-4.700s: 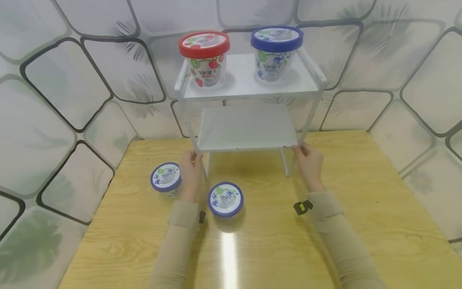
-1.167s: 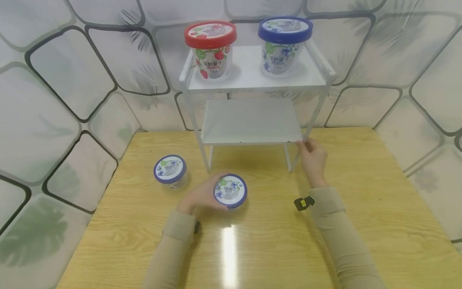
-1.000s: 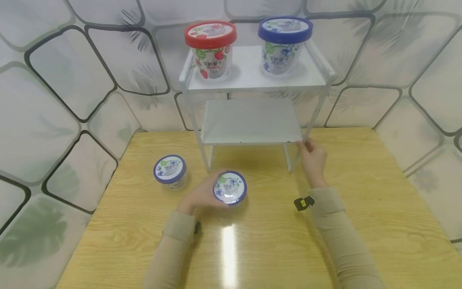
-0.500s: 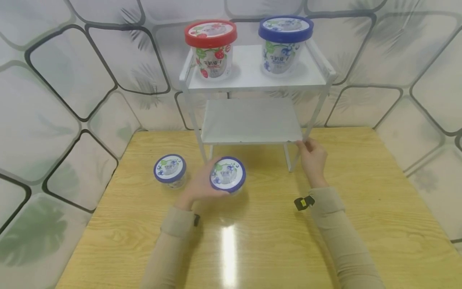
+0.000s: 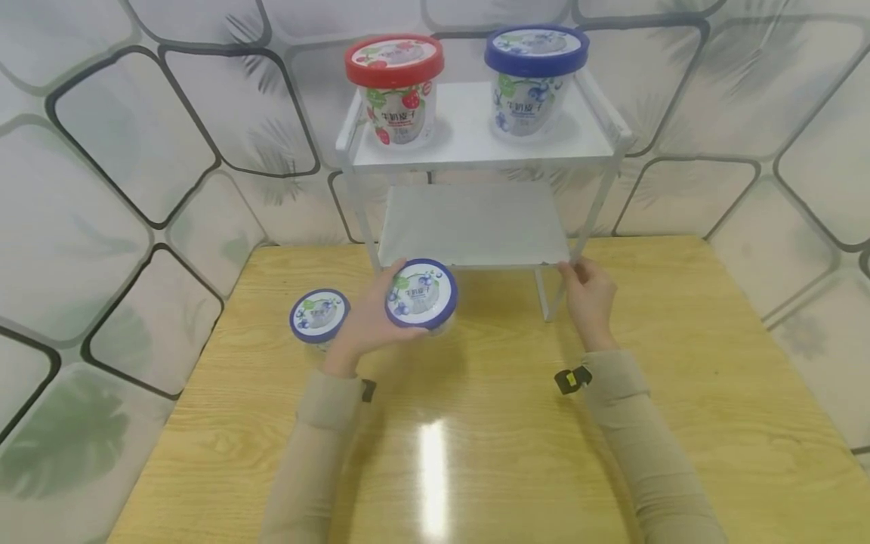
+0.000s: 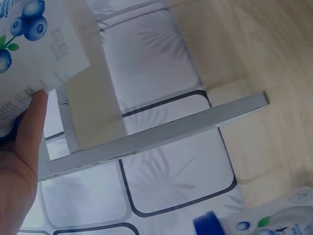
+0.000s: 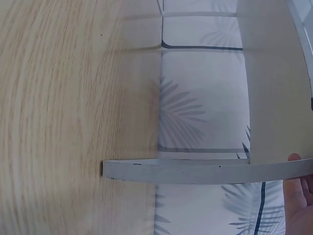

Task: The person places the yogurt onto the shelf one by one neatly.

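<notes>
Blueberry tub (image 5: pixel 421 295), lifted off the table (image 5: pixel 680 393) at the rack (image 5: pixel 476 227)'s lower front edge, is grasped round its side by the left hand (image 5: pixel 367 325); the right hand (image 5: pixel 587 298) pinches the rack's front right corner. The tub may strike the shelf edge and slip if carried too low. Left fingers are largely hidden behind the tub.
</notes>
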Tool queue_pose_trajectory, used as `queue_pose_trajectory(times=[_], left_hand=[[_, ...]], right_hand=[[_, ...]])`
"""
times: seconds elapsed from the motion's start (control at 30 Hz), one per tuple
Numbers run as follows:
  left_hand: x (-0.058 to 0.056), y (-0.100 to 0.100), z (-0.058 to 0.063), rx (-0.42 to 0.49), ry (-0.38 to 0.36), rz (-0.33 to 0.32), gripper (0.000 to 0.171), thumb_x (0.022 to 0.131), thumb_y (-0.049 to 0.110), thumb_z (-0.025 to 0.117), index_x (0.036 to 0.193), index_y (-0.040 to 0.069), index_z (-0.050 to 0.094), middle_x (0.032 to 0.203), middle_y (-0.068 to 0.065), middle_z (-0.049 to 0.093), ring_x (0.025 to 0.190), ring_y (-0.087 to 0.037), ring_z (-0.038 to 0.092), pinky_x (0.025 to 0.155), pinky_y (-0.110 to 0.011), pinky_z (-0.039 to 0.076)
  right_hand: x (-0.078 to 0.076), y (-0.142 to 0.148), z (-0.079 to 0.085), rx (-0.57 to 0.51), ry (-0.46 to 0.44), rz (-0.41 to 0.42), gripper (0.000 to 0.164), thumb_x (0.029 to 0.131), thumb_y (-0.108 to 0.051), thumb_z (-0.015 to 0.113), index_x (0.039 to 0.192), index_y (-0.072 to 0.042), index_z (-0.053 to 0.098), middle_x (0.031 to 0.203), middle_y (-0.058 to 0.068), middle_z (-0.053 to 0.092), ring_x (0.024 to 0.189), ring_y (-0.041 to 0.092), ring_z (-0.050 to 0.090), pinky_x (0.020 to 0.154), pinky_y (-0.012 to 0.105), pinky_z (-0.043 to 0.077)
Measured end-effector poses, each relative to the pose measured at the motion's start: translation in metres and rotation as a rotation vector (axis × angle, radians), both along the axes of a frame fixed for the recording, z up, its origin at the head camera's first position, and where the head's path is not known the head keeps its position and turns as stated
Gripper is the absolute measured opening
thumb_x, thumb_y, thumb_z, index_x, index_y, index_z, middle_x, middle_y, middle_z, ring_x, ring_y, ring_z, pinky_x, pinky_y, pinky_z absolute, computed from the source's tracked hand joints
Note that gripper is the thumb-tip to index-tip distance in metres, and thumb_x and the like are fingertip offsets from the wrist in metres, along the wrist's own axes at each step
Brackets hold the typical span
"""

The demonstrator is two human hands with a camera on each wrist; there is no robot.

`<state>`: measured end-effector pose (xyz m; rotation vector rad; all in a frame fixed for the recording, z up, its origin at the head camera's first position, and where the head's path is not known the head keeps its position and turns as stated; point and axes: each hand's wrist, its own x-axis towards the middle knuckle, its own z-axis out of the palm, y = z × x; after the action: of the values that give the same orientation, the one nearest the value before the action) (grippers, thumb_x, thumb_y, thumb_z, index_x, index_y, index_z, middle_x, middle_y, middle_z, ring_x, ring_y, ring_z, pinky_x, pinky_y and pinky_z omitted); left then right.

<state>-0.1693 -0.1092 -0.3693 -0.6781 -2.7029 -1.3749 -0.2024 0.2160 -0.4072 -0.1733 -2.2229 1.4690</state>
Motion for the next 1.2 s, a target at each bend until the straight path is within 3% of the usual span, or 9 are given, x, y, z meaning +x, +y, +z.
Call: queue_pose_trajectory(times=[0.37,0.57,0.9,1.2], left_hand=[[-0.013,0.004,0.021,0.000,0.083,0.037,0.106,0.057,0.034,0.081,0.139,0.008,0.020,0.136,-0.014,0.034,0.119,-0.029,0.036,0.099,-0.045,0.031],[-0.021,0.010,0.033,-0.024,0.046,0.062,0.107,0.058,0.041,0.079,0.140,0.008,0.019,0.136,-0.013,0.034,0.119,-0.028,0.036,0.099,-0.043,0.031],[-0.023,0.018,0.053,0.022,-0.006,0.130,0.106,0.058,0.041,0.079,0.140,0.009,0.019,0.136,-0.012,0.033,0.121,-0.028,0.033,0.100,-0.045,0.029],[-0.036,0.030,0.066,-0.091,0.020,0.193,0.110,0.057,0.056,0.074,0.140,0.008,0.019,0.135,-0.012,0.035,0.119,-0.027,0.036,0.097,-0.044,0.034]], right_hand=[[-0.001,-0.001,0.000,0.045,0.057,0.008,0.035,0.085,-0.026,0.058,0.105,0.003,0.060,0.104,0.016,0.061,0.094,0.025,0.059,0.082,0.036,0.049],[-0.001,-0.001,0.000,0.034,0.055,0.012,0.035,0.085,-0.025,0.058,0.105,0.003,0.060,0.104,0.016,0.061,0.094,0.025,0.059,0.082,0.035,0.049],[0.000,-0.001,-0.002,0.026,0.036,0.012,0.035,0.085,-0.025,0.058,0.107,0.002,0.059,0.106,0.016,0.060,0.096,0.026,0.058,0.082,0.036,0.049],[0.001,-0.001,-0.001,0.023,0.023,0.014,0.035,0.085,-0.024,0.058,0.108,0.002,0.058,0.105,0.017,0.060,0.095,0.026,0.058,0.082,0.035,0.049]])
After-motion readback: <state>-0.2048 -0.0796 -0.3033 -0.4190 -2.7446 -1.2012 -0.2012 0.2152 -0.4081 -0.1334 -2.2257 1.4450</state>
